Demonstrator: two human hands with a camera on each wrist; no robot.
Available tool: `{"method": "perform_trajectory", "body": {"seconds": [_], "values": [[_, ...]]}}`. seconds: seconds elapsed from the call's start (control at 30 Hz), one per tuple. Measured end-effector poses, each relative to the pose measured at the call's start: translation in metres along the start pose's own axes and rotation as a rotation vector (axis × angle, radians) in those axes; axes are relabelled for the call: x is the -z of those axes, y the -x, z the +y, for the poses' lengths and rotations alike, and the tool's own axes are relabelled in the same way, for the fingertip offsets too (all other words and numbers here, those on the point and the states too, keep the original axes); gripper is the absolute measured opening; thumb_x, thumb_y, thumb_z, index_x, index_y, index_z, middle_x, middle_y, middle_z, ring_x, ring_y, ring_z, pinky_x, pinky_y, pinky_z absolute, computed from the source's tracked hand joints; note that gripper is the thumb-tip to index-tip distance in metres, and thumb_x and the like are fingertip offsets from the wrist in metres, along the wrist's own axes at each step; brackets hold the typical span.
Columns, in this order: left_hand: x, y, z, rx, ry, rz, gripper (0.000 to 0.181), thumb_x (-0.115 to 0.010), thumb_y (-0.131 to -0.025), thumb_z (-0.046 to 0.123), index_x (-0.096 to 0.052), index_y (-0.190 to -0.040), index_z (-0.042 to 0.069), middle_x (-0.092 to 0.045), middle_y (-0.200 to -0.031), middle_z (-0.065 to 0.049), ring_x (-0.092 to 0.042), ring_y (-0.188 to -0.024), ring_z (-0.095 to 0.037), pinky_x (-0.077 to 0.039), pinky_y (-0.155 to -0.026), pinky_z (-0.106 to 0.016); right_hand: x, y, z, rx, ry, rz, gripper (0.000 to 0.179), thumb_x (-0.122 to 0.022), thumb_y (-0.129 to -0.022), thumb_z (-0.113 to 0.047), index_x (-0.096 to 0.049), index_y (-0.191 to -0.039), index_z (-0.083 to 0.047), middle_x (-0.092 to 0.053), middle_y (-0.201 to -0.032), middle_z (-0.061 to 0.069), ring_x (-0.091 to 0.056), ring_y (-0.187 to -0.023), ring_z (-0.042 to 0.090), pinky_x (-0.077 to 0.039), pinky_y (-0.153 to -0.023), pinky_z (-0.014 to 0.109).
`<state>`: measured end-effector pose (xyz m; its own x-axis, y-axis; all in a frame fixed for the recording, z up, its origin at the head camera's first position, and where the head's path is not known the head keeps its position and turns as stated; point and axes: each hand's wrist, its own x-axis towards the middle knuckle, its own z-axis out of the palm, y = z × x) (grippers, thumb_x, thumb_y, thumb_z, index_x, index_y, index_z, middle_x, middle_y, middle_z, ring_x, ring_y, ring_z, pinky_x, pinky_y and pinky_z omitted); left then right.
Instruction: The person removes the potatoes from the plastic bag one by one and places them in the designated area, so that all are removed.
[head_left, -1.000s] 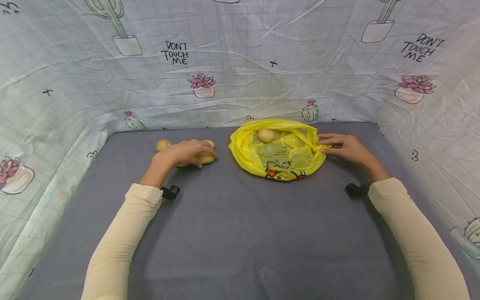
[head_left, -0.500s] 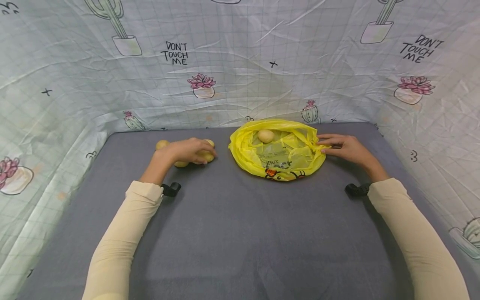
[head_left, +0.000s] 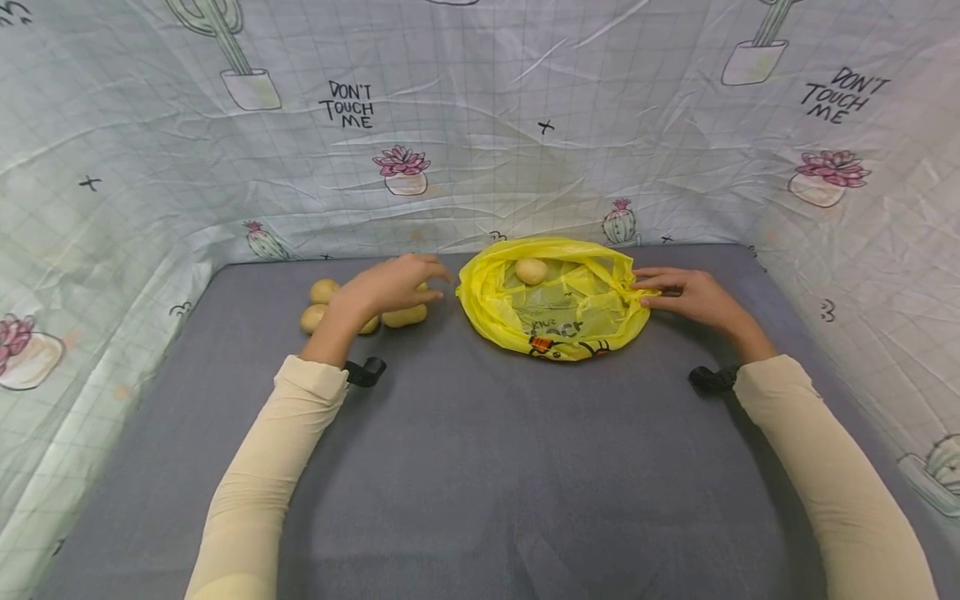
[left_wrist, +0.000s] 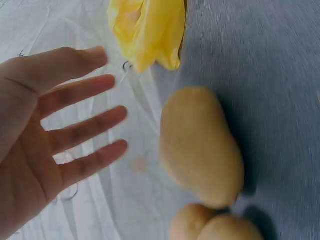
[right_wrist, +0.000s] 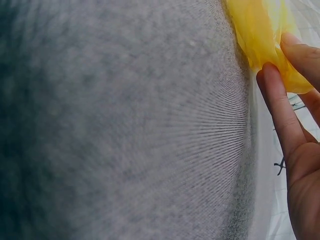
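A yellow plastic bag point(head_left: 480, 321) lies open-mouthed on the grey table, with one potato point(head_left: 532, 271) inside near its far side. My right hand point(head_left: 693, 296) pinches the bag's right edge between thumb and fingers; the right wrist view shows the gathered yellow plastic point(right_wrist: 260, 35) there. My left hand point(head_left: 390, 287) is raised above a group of potatoes left of the bag, its fingers spread and holding nothing. Beneath it is a long potato point(left_wrist: 200, 145), with smaller potatoes point(left_wrist: 232, 230) beside it. Part of the group is hidden behind the hand and wrist.
Two potatoes, a rear one point(head_left: 324, 291) and a nearer one point(head_left: 313, 318), lie left of my left wrist. A cactus-print cloth point(head_left: 480, 150) hangs behind the table point(head_left: 480, 467) and at both sides. Each wrist wears a black camera mount point(head_left: 366, 372).
My left hand has come off the potatoes, lifting and shifting right towards the bag with its fingers extended. More of the potatoes show now. The right hand and bag stay put.
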<state>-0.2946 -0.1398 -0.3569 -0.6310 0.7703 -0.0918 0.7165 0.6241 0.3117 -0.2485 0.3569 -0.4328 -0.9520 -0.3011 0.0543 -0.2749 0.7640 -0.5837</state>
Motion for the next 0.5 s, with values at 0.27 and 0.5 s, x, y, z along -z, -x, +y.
{"method": "perform_trajectory", "body": {"seconds": [0.27,0.5], "values": [[-0.007,-0.034,0.01,0.012,0.044,0.055,0.034,-0.061,-0.103,0.015,-0.063,-0.133,0.0,-0.061,-0.136,-0.016,-0.056,-0.126,-0.034,-0.045,-0.105,-0.046,-0.001,-0.001,0.004,0.008,0.011,-0.003,0.033,-0.071,-0.097,-0.034,-0.073,-0.128,-0.024,-0.057,-0.148,-0.003,-0.056,-0.125,0.015,-0.044,-0.082,0.016],[-0.014,-0.062,0.03,-0.032,0.006,0.056,0.035,-0.06,-0.103,0.015,-0.062,-0.133,-0.002,-0.059,-0.136,-0.017,-0.055,-0.127,-0.033,-0.043,-0.108,-0.044,0.001,0.0,0.002,-0.003,-0.012,0.003,0.033,-0.071,-0.097,-0.032,-0.073,-0.128,-0.022,-0.057,-0.147,-0.002,-0.053,-0.122,0.002,-0.044,-0.081,0.014]]}}
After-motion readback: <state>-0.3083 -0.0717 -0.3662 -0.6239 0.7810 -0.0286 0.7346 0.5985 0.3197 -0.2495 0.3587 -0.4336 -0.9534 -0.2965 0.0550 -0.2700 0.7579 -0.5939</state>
